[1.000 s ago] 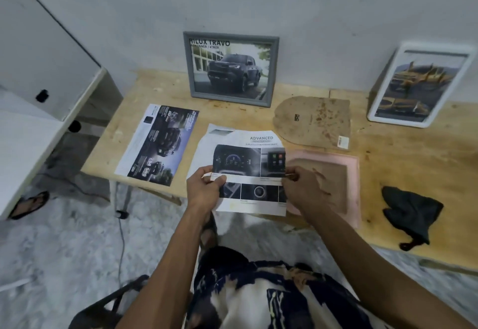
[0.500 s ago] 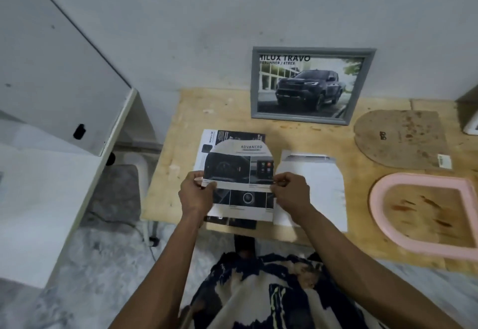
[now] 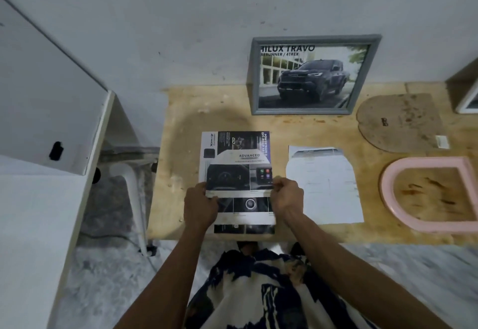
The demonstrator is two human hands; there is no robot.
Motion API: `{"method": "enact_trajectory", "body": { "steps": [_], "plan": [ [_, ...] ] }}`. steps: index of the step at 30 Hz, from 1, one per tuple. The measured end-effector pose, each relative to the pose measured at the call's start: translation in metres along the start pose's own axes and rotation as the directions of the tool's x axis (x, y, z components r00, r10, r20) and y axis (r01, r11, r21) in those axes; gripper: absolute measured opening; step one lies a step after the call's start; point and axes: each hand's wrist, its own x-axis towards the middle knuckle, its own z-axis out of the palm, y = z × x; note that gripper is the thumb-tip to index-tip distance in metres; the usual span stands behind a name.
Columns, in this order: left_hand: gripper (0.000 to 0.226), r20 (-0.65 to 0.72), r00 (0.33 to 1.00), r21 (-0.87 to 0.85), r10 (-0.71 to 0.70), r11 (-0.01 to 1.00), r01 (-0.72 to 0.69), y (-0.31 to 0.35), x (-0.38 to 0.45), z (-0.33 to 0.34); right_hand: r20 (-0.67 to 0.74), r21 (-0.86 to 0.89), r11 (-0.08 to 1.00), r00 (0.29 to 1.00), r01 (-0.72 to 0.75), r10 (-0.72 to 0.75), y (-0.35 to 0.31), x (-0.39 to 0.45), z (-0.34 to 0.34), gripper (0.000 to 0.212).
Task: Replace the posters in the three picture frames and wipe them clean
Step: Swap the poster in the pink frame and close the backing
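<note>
Hands at the near edge of the desk (image 3: 181,126), both gripping one printed sheet. Left hand (image 3: 200,205) pinches the arch-cut poster (image 3: 240,186) at its left margin, thumb on top; right hand (image 3: 287,196) pinches the right margin, fingers curled. The sheet is held low over a second, rectangular dark poster (image 3: 234,142) that lies flat on the desk; whether the two touch cannot be told. A white sheet (image 3: 323,186), printed side apparently down, lies just beside them to the right. The pink frame (image 3: 388,189), open and without glass or poster, lies flat further right, with its brown backing board (image 3: 398,121) behind it. A grey frame (image 3: 313,75), already holding a truck poster, leans upright against the wall; the corner of a white frame (image 3: 468,101) shows at the right edge.

Handling, as judged: the paper is light, limp and easily creased or torn, so a two-point hold at opposite margins keeps it flat; a one-handed hold would likely let it droop. The rounded top probably matches the pink frame's arch and should lead into it.

Room: bare wood lies between the posters and the grey frame. The lower poster overhangs the near desk edge slightly, so it could slip off if nudged.
</note>
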Motion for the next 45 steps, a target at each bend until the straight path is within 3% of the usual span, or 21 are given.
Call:
{"method": "enact_trajectory", "body": {
  "steps": [9, 15, 21, 26, 29, 32, 36, 41, 45],
  "plan": [
    [0.055, 0.014, 1.0, 0.149, -0.028, 0.989, 0.025, -0.001, 0.0, 0.005, 0.02, -0.06, 0.997, 0.999, 0.049, -0.048, 0.006, 0.0, 0.006, 0.033],
    [0.055, 0.007, 0.995, 0.134, 0.101, 0.986, -0.101, 0.023, 0.001, 0.02, -0.138, -0.015, 0.999, 0.99, -0.032, 0.03, 0.024, 0.001, -0.03, 0.029],
    [0.037, 0.207, 0.94, 0.045, 0.271, 0.957, -0.286, 0.081, -0.015, 0.07, -0.243, -0.081, 0.982, 0.959, -0.168, 0.144, 0.074, 0.007, -0.098, 0.043],
    [0.062, 0.404, 0.902, -0.066, 0.153, 0.988, -0.138, 0.115, -0.031, 0.106, -0.203, -0.182, 0.957, 0.961, -0.225, 0.187, 0.104, 0.023, -0.122, 0.06],
    [0.051, 0.329, 0.94, -0.043, 0.092, 0.996, -0.082, 0.129, -0.037, 0.119, -0.163, -0.175, 0.963, 0.97, -0.206, 0.178, 0.107, 0.026, -0.126, 0.063],
    [0.041, 0.254, 0.967, -0.131, -0.021, 0.99, 0.056, 0.137, -0.039, 0.134, -0.137, -0.148, 0.966, 0.972, -0.21, 0.19, 0.111, 0.032, -0.132, 0.059],
    [0.038, 0.154, 0.975, -0.226, -0.163, 0.955, 0.195, 0.15, -0.052, 0.144, -0.125, 0.063, 0.977, 0.97, -0.204, 0.21, 0.12, 0.039, -0.145, 0.055],
    [0.015, -0.026, 0.977, -0.308, -0.214, 0.931, 0.196, 0.169, -0.072, 0.157, -0.08, 0.178, 0.978, 0.989, -0.109, 0.125, 0.124, 0.047, -0.172, 0.031],
    [0.031, -0.106, 0.949, -0.457, -0.296, 0.862, 0.218, 0.182, -0.093, 0.167, 0.053, 0.136, 0.988, 0.997, -0.067, 0.061, 0.129, 0.058, -0.197, 0.025]
  ]
}}
